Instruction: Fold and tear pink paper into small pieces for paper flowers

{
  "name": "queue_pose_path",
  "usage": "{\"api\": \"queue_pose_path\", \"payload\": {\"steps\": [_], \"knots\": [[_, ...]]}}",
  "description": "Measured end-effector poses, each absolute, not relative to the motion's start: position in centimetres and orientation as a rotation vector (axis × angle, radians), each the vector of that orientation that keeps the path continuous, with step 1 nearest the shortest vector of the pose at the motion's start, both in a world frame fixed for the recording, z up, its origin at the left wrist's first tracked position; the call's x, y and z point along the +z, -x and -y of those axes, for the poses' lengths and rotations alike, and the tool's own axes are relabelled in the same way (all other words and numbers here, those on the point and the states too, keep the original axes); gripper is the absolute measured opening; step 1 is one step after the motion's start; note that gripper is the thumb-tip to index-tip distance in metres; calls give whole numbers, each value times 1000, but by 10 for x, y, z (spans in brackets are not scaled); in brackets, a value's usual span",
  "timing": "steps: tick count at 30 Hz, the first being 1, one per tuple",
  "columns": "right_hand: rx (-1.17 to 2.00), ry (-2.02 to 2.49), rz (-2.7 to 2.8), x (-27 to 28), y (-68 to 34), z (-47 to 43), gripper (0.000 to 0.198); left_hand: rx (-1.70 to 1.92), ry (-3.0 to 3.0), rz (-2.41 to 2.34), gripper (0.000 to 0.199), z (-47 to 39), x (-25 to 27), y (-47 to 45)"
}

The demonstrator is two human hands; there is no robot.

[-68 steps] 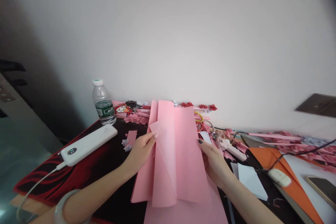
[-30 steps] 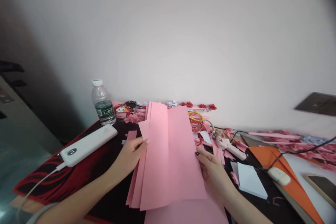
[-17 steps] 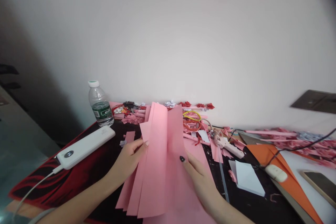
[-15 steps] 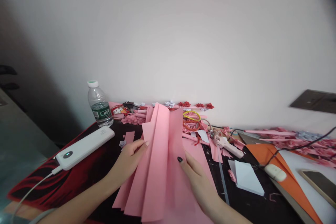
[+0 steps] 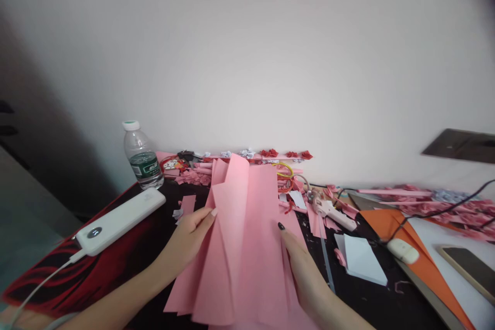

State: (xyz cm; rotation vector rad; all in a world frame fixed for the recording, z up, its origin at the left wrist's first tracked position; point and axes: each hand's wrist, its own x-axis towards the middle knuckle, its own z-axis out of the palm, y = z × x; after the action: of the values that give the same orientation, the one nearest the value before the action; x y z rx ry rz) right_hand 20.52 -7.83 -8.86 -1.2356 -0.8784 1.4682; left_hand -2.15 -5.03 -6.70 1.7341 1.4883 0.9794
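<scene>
Several sheets of pink paper (image 5: 259, 247), partly folded and overlapping, stand raised between my two hands. My left hand (image 5: 193, 232) pinches their left edge between thumb and fingers. On the other side, my right hand (image 5: 299, 263) grips the right edge, its dark-nailed thumb in front and its fingers hidden behind the paper. Under and around the held sheets lies more pink paper (image 5: 181, 286) on the dark mat. A small pink strip (image 5: 188, 206) rests beyond my left hand.
On the left are a water bottle (image 5: 143, 157) and a white power bank (image 5: 119, 221) with a cable. To the right lie a glue gun (image 5: 334, 214), white paper cards (image 5: 363, 260), a white mouse (image 5: 402, 251), orange paper (image 5: 421, 273) and a phone (image 5: 469, 270). Paper flowers (image 5: 270, 153) line the wall.
The right part of the pink sheets has opened out to the right, showing a wider face. My right hand has moved slightly right with it, while my left hand keeps its pinch.
</scene>
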Motion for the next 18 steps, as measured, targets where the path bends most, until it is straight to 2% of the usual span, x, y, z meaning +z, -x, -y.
{"api": "queue_pose_path", "payload": {"steps": [9, 18], "knots": [[1560, 1101, 868, -75, -201, 79, 42, 963, -1632, -1407, 30, 49, -66, 19], [1515, 1078, 819, -85, -213, 69, 37, 970, -1557, -1382, 42, 46, -74, 25]]}}
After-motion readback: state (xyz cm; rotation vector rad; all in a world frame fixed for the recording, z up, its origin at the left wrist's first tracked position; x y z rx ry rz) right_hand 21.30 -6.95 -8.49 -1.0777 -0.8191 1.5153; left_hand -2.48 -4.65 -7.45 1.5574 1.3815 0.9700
